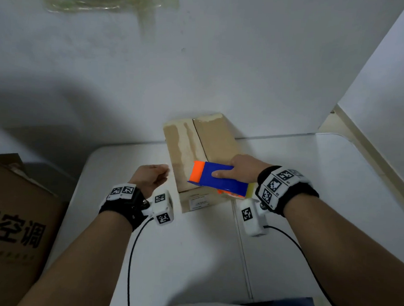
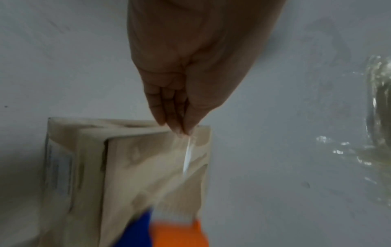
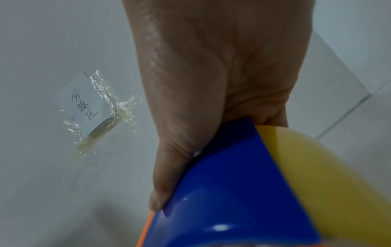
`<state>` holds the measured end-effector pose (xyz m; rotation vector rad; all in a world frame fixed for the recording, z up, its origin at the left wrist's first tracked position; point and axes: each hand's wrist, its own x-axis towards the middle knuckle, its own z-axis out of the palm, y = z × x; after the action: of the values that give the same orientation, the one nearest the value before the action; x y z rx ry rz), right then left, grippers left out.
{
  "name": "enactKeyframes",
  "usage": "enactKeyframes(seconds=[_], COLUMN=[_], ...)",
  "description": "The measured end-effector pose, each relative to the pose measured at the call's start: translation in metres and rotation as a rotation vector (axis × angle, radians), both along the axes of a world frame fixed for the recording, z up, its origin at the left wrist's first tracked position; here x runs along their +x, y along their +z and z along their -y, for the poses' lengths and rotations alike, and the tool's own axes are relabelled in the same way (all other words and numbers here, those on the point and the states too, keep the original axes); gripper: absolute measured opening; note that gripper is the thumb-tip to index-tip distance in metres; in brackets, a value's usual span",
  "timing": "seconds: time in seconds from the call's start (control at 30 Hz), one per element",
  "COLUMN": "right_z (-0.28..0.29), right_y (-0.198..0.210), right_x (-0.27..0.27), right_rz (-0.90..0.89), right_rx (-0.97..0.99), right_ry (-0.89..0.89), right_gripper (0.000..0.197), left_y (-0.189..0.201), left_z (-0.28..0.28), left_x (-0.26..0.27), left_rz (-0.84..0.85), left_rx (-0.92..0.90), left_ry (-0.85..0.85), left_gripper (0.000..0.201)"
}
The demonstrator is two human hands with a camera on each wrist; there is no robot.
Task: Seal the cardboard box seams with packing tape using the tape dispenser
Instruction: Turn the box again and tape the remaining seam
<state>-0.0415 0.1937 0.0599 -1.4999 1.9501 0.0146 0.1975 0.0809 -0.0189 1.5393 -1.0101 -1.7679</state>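
Tape dispenser on the cardboard box, tape end pinched.

Head view: the cardboard box (image 1: 196, 152) sits at the table's (image 1: 312, 183) far edge against the wall; the right hand (image 1: 241, 170) grips the blue and orange tape dispenser (image 1: 214, 178) on the box's near end. Left wrist view: the left hand (image 2: 190, 75) pinches a clear tape strip (image 2: 187, 157) above the box. Right wrist view: the right hand's fingers wrap the dispenser beside its yellow tape roll (image 3: 328, 183).
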Motion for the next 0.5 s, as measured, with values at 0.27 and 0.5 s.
enactKeyframes(seconds=[0.27,0.5], right_z=[-0.009,-0.003], right_y=[0.011,0.023], right_x=[-0.021,0.004], right_rz=[-0.302,-0.47], right_rx=[0.044,0.129], right_ry=[0.014,0.087], right_gripper=[0.054,0.044], left_y=[-0.018,-0.033], left_z=[-0.021,-0.058], left_x=[0.032,0.022], left_rz=[-0.059,-0.123], left_rx=[-0.015,0.044], left_ry=[0.025,0.108], left_gripper=[0.01,0.009])
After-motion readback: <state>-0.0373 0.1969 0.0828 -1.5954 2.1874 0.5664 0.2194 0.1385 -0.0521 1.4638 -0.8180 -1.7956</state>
